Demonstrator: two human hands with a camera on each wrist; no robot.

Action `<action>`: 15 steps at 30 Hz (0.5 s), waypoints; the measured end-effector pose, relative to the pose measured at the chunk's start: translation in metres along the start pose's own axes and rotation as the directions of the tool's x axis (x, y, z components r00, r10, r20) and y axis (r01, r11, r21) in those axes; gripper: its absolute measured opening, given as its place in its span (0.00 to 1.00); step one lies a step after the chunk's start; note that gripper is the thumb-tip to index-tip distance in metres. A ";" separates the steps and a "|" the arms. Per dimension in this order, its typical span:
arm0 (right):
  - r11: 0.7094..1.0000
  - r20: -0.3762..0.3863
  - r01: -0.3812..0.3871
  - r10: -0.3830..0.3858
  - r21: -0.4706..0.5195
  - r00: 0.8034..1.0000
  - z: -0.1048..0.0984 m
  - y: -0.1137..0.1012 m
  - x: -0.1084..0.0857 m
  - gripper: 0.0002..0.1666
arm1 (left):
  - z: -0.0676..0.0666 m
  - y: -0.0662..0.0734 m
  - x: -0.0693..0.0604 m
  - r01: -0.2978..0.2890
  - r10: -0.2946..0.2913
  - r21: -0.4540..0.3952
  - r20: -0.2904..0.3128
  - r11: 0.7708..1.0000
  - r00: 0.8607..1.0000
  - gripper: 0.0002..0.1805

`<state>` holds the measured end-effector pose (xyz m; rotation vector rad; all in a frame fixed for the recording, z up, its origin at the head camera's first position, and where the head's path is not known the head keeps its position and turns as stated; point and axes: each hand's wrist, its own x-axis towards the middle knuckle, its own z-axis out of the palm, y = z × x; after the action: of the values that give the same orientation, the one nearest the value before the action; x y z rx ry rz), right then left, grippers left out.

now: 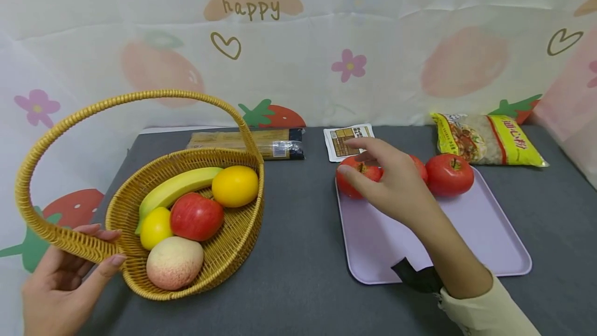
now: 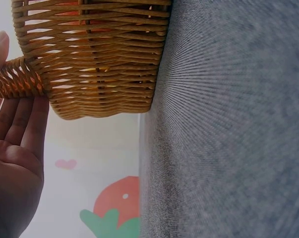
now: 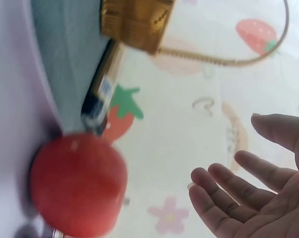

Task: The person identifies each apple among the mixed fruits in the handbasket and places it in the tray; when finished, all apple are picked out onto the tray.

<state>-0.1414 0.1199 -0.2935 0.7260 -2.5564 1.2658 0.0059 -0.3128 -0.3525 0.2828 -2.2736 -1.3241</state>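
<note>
My left hand (image 1: 65, 284) holds the wicker basket (image 1: 254, 227) at the near base of its handle, thumb on one side and fingers on the other. Inside lie a banana (image 1: 179, 188), an orange-yellow fruit (image 1: 235, 186), a lemon (image 1: 156, 228), a red apple (image 1: 197, 217) and a peach (image 1: 174, 263). In the left wrist view the basket's woven side (image 2: 99, 64) shows beside the fingers. My right hand (image 1: 392, 180) hovers over the lilac tray (image 1: 485, 237), fingers spread and palm empty. Just below it sits a round red fruit (image 3: 80, 183), apparently a pomegranate, partly hidden in the head view.
Two more red fruits stand along the tray's far edge, the rightmost (image 1: 450, 175) fully visible. Behind are a noodle pack (image 1: 247, 144), a white-and-brown packet (image 1: 347, 139) and a yellow food bag (image 1: 487, 140). A printed cloth (image 1: 373, 30) hangs at the back.
</note>
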 end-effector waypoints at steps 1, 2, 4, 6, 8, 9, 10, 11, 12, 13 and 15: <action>1.000 0.008 0.005 -0.005 0.009 1.000 0.004 -0.002 0.002 0.25 | 0.000 0.000 0.000 -0.002 0.002 0.004 0.000 1.000 1.000 0.32; 1.000 0.015 0.008 -0.008 0.017 1.000 0.008 -0.005 0.003 0.25 | 0.000 0.000 0.000 -0.004 0.004 0.010 0.000 1.000 1.000 0.32; 0.999 0.033 0.022 -0.024 0.031 0.999 0.015 -0.012 0.006 0.26 | 0.000 0.000 0.000 -0.005 0.005 0.014 -0.002 1.000 1.000 0.32; 0.999 0.049 0.035 -0.037 0.024 0.998 0.022 -0.018 0.009 0.27 | 0.000 0.000 0.000 -0.006 0.006 0.021 -0.002 1.000 1.000 0.32; 0.998 0.065 0.057 -0.058 0.024 0.996 0.029 -0.025 0.012 0.28 | 0.000 0.000 0.000 -0.003 0.003 0.019 -0.003 1.000 1.000 0.32; 0.997 0.073 0.070 -0.072 0.027 0.995 0.033 -0.028 0.013 0.28 | 0.000 -0.001 0.000 -0.002 0.002 0.015 -0.004 1.000 1.000 0.32; 0.996 0.083 0.081 -0.083 0.029 0.993 0.037 -0.031 0.014 0.28 | 0.000 -0.001 0.001 -0.003 0.004 0.018 -0.004 1.000 1.000 0.32; 0.995 0.092 0.092 -0.095 0.035 0.991 0.041 -0.034 0.015 0.28 | 0.000 -0.001 0.001 -0.005 0.005 0.020 -0.005 1.000 1.000 0.32; 0.993 0.100 0.108 -0.111 0.042 0.989 0.046 -0.037 0.016 0.28 | 0.000 -0.001 0.001 -0.003 0.003 0.018 -0.004 1.000 1.000 0.32; 0.991 0.108 0.125 -0.129 0.050 0.986 0.050 -0.039 0.018 0.28 | 0.000 -0.001 0.001 -0.005 0.005 0.020 -0.004 1.000 1.000 0.32; 0.987 0.129 0.152 -0.158 0.058 0.979 0.059 -0.045 0.020 0.28 | 0.001 -0.002 0.001 -0.010 0.010 0.028 -0.004 1.000 1.000 0.33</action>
<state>-0.1333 0.0435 -0.2909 1.0319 -2.5203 1.2717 0.0047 -0.3135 -0.3537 0.2827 -2.2883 -1.2868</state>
